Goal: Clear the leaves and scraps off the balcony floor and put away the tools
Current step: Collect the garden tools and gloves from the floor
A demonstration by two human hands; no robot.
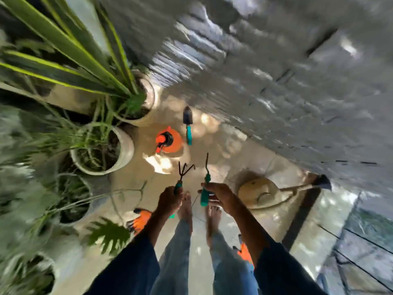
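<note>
Left hand: the left hand [170, 199] grasps the teal handle of a three-pronged hand cultivator [184, 170], with its prongs aimed far, away from the body. That looks like a safe way to carry it.
Right hand: the right hand [219, 194] wraps fingers and thumb round the teal handle of a thin-shafted tool [205, 179], whose dark shaft also points far. The head is too blurred to name.
Why one tool per hand: I'd say the tools are being collected for putting away, and separate hands keep the prongs and shaft from tangling.
Stance: bare feet [186, 207] stand on the balcony floor [214, 145] directly under both hands, so the person is upright with the tools lifted off the floor.
Not yet gathered: a teal-handled trowel [188, 125] lies on the floor, far from the feet and close to the grey wall [276, 81].
Beside it: an orange spray bottle [170, 139] stands just left of the trowel, near the white pots [125, 145].
Right side: a beige watering can [260, 193] sits with its spout pointing right.
Gloves: one orange glove [141, 219] lies near left and another [244, 252] near right, neither of them worn.
Leaves and scraps: none can be made out on the floor through the blur.
Progress: the tool round-up seems partway through, and the trowel is the likely next reach.
</note>
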